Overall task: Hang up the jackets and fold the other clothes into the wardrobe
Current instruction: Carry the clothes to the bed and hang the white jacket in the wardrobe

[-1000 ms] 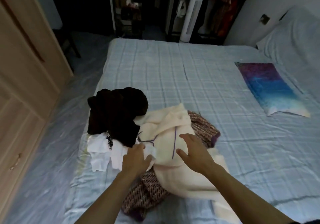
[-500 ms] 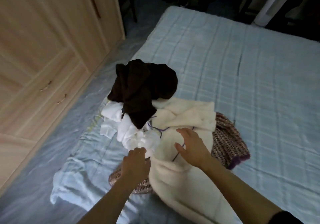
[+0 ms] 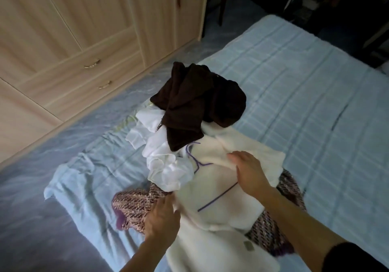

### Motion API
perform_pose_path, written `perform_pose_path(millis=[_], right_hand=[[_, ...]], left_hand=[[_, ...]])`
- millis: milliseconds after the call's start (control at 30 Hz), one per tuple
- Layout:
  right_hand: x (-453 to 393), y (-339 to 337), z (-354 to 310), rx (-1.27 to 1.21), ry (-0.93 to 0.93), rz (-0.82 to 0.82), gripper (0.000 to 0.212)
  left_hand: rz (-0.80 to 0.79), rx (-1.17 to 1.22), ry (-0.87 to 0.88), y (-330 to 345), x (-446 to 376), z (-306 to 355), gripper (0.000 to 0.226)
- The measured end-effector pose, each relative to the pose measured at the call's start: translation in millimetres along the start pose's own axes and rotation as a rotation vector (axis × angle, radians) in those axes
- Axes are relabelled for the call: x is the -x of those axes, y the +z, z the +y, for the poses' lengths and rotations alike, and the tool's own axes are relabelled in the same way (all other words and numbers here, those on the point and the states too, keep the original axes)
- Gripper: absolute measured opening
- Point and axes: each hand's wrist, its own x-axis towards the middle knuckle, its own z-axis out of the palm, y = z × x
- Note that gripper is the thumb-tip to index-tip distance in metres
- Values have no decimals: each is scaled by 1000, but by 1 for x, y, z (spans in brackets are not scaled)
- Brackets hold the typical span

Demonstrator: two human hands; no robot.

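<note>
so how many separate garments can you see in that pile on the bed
4. A dark brown garment sits on top at the far end, a white garment on the wardrobe side, a cream fleece in front under both hands, and a pink tweed piece underneath. More may be hidden.

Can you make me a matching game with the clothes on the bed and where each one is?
Things:
1. dark brown garment
2. cream fleece
3. tweed garment
4. thin white garment

Places:
A. under both hands
B. bottom of the pile
C. top of the pile
D. bunched between the fleece and the wardrobe side

Pairs: 1-C, 2-A, 3-B, 4-D
</note>
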Motion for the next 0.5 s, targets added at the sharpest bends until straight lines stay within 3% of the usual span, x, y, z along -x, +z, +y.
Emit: perform_pose_path(millis=[167, 367, 500], right_hand=[[-29, 3, 11, 153, -21, -145, 82], [-35, 20, 23, 239, -64, -220, 74], [-20, 25, 33, 299, -11, -259, 80]], left_hand=[[93, 64, -93, 4, -9, 12, 32], [138, 18, -172, 9, -11, 22, 28], [106, -33, -195, 19, -5, 26, 29]])
